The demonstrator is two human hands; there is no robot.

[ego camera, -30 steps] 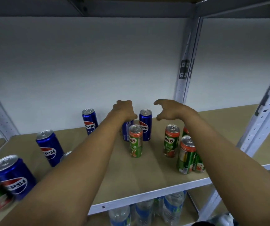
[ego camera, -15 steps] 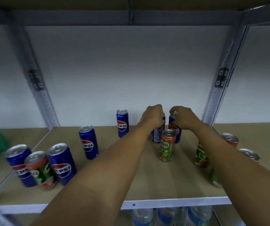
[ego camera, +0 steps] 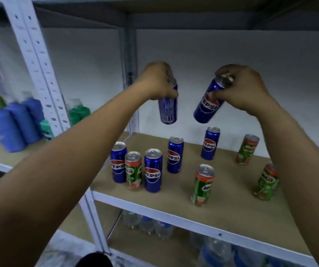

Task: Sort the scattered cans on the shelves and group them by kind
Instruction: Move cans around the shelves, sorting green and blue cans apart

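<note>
**Blue cans lifted, both hands**

Blurred bottles (ego camera: 14, 124) at far left; I can't read them. Left hand (ego camera: 157, 81) grips a slim blue can (ego camera: 168, 109), label smeared. Right hand (ego camera: 241, 87) pinches a glossy Pepsi can (ego camera: 206, 106), tilted, above the fibreboard shelf (ego camera: 231, 207).

Two Pepsi cans held above the shelf (ego camera: 231, 201), upper centre of frame: left hand (ego camera: 157, 81) on one (ego camera: 168, 107), right hand (ego camera: 240, 89) on the other (ego camera: 207, 102), tilted. On the shelf: Pepsi–Milo–Pepsi cluster (ego camera: 135, 167) front left, two Pepsi cans (ego camera: 175, 154) behind it, three Milo cans (ego camera: 203, 185) right. Bottles (ego camera: 147, 224) on the shelf below.
</note>
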